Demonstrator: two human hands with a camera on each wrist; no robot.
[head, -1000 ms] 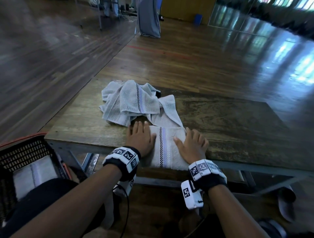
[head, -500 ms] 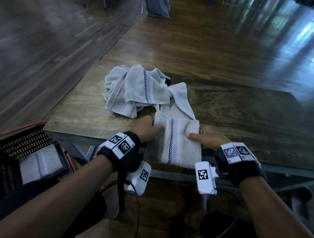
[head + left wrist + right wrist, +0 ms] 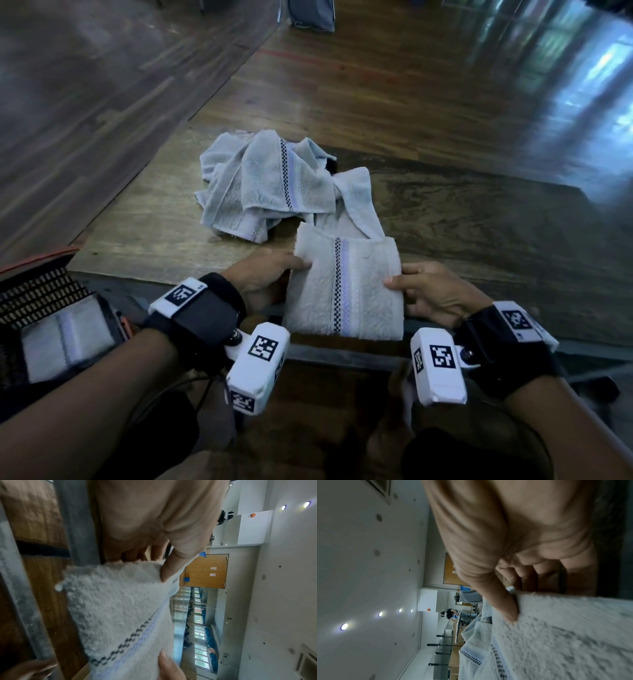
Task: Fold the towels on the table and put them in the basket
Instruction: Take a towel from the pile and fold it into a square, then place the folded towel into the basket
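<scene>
A folded white towel (image 3: 346, 287) with a checked and lilac stripe is held up off the near edge of the wooden table (image 3: 479, 219). My left hand (image 3: 270, 274) pinches its left side, thumb on top (image 3: 171, 566) and fingers underneath. My right hand (image 3: 431, 291) pinches its right side the same way, thumb on the towel (image 3: 506, 609). The same towel fills the left wrist view (image 3: 120, 608) and the right wrist view (image 3: 565, 635). A heap of unfolded towels (image 3: 267, 192) lies further back on the table. The dark basket (image 3: 37, 294) stands low at the left.
A folded towel (image 3: 65, 342) lies inside the basket. Wooden floor surrounds the table. A grey object (image 3: 311, 15) stands on the floor far behind. My legs are below the table's edge.
Both hands went from lying flat on the folded towel to pinching its sides and lifting it towards me off the table's edge. The camera has tilted downward.
</scene>
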